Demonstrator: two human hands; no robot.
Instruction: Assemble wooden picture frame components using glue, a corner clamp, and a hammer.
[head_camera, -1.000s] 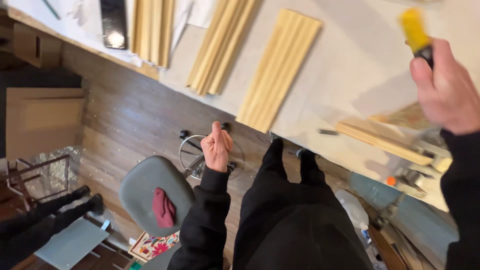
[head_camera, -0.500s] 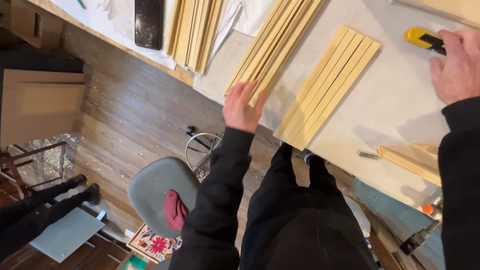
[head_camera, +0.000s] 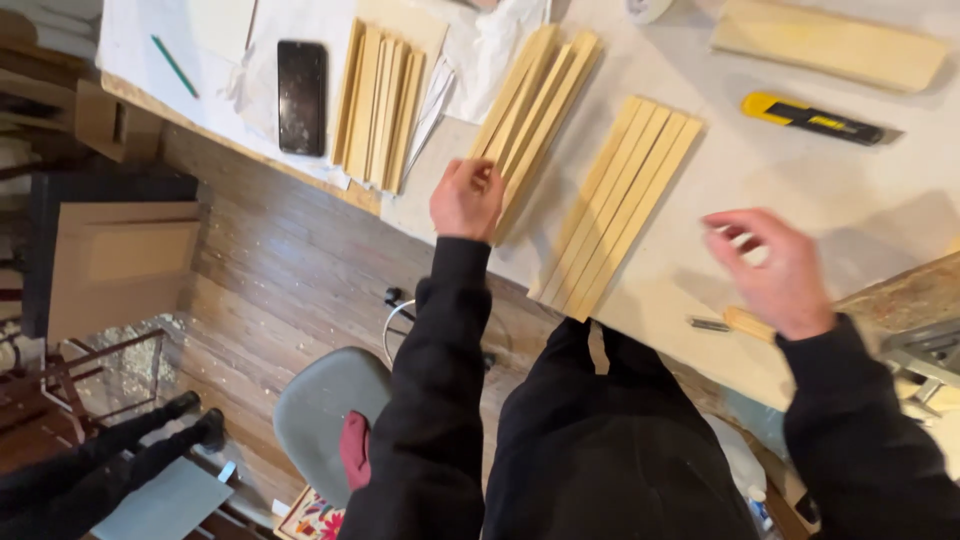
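The left hand (head_camera: 466, 198) rests curled, fingers pressed together, on the near end of a slanted bundle of wooden strips (head_camera: 535, 105), steadying it on the pale surface (head_camera: 800, 190). The right hand (head_camera: 770, 270) hovers empty, fingers loosely spread, near a yellow utility knife (head_camera: 812, 118).

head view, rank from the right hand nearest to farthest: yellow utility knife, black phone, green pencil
From the right hand:
1. Yellow utility knife, just beyond it on the table.
2. Black phone, across the table, past the wood strips.
3. Green pencil, at the far corner.
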